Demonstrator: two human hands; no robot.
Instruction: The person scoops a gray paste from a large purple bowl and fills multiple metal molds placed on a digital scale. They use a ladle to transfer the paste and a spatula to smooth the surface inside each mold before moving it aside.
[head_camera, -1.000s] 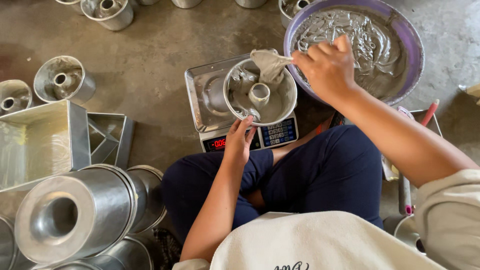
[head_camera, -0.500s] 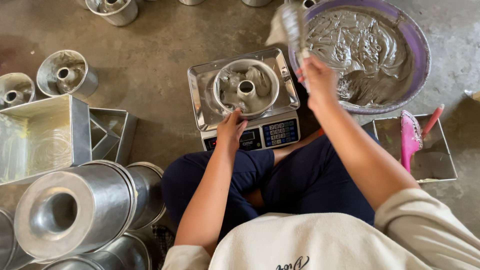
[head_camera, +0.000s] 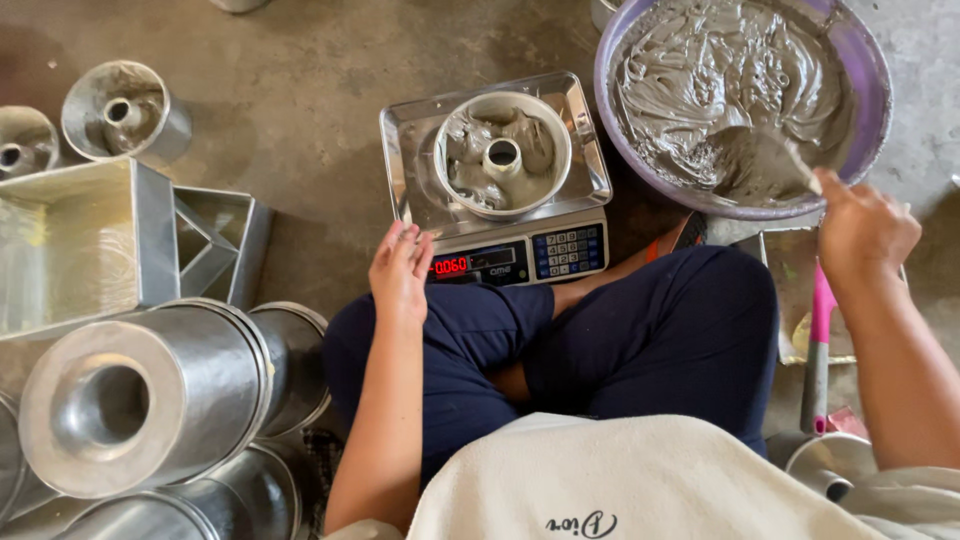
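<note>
The right hand is clenched on the handle of a batter-coated scraper, whose blade at its 10 o'clock dips into the grey batter of the round purple plastic basin. The left hand rests loose, fingers relaxed, holding nothing, against the front edge of the steel digital scale; at its 1 o'clock a small round metal ring mould, partly filled, sits on the pan.

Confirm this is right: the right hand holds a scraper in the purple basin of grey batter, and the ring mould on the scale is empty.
Not quite. The head view shows the ring mould on the scale already holds lumps of grey batter. The right hand does hold a scraper in the purple basin.
</note>
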